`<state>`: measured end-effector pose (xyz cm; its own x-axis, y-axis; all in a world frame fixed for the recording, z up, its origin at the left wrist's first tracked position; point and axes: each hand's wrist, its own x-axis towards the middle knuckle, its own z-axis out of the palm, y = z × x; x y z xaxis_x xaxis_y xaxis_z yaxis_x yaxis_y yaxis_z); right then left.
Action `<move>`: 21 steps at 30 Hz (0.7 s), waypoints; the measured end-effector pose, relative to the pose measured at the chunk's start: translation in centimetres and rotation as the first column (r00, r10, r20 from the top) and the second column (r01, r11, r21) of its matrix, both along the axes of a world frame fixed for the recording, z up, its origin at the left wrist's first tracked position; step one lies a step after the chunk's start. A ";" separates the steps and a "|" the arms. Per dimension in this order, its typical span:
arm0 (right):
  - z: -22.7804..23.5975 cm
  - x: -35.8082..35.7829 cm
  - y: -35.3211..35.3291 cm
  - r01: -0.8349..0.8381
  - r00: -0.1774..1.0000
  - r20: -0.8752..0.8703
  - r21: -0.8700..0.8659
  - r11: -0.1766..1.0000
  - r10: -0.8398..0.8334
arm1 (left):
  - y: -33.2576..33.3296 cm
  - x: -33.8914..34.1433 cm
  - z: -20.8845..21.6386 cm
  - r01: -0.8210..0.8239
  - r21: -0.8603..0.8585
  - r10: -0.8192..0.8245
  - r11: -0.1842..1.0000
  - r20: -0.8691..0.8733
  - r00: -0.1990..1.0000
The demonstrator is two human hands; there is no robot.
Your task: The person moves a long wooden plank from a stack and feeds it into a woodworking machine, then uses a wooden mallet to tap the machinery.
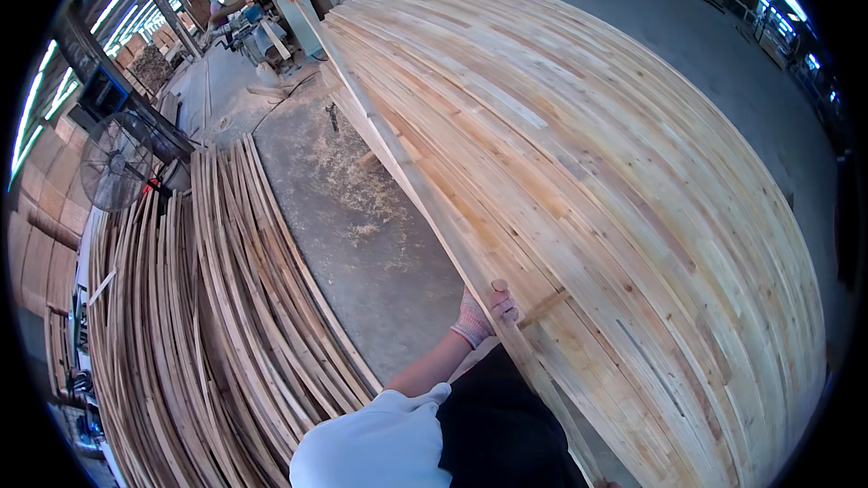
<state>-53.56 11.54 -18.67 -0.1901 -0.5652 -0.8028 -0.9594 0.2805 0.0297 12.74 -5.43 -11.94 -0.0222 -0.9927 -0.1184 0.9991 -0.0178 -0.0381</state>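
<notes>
My left hand (476,318), in a knitted work glove, is closed around a long, narrow wooden strip (425,194). Its fingers wrap over the strip's edge. The strip runs from beside my body up to the far end, along the left side of a broad layer of pale wooden strips (597,172). A short crosspiece of wood (544,305) shows in a gap just right of the hand. At the lower edge of the view, only a tiny sliver near the strip's near end may belong to my right hand; its fingers are hidden.
On the left lies a large stack of long wooden strips (231,307). A black-framed fan (117,163) stands behind it. Sawdust (362,176) is scattered over the grey floor between the stacks. Woodworking machinery (258,32) stands at the far end.
</notes>
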 end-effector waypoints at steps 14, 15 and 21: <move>13.4 10.8 2.6 -0.120 0.993 -0.049 -0.308 0.944 0.110 | 5.8 1.3 -1.1 -0.035 -0.039 0.033 0.999 -0.045 0.998; 13.9 11.0 2.3 -0.157 0.987 -0.072 -0.335 0.929 0.141 | 6.1 1.0 -1.3 -0.053 -0.022 0.052 0.998 -0.041 0.998; 17.9 14.6 -3.0 -0.391 0.920 -0.045 -0.173 0.904 0.389 | 7.9 -2.5 -0.1 -0.262 0.273 0.226 0.926 0.156 0.962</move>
